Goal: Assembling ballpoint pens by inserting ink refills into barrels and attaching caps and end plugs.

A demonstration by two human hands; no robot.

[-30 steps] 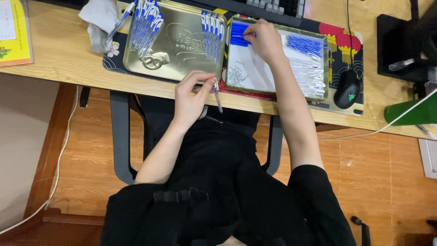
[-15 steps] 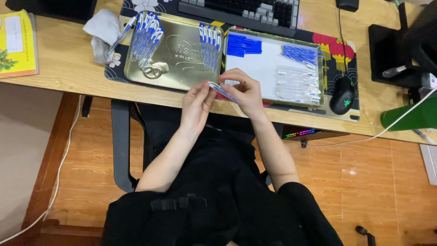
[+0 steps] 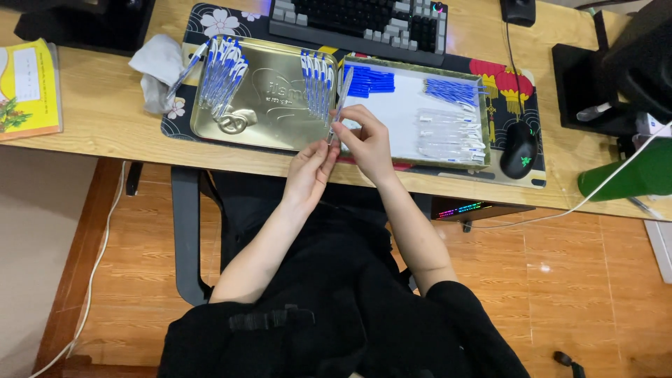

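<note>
My left hand (image 3: pixel 309 171) and my right hand (image 3: pixel 365 140) meet at the desk's front edge, both gripping one clear pen (image 3: pixel 341 103) that points up and away from me. To the left lies a gold tin lid (image 3: pixel 269 112) with several blue-and-white pens (image 3: pixel 222 73) in two bunches. On the right a gold tin tray (image 3: pixel 411 115) with a white bottom holds blue caps (image 3: pixel 369 80), blue refills (image 3: pixel 451 91) and clear pen barrels (image 3: pixel 448 136).
A keyboard (image 3: pixel 360 24) lies behind the tins on a patterned desk mat (image 3: pixel 507 77). A black mouse (image 3: pixel 519 148) sits at the right, a crumpled cloth (image 3: pixel 157 70) and a yellow booklet (image 3: pixel 28 91) at the left. A green object (image 3: pixel 623 178) and black stand (image 3: pixel 595 84) stand far right.
My right hand came back from the blue parts in the tray to meet my left hand. Both hands then rose to the tins' front edge, and the pen now points upward.
</note>
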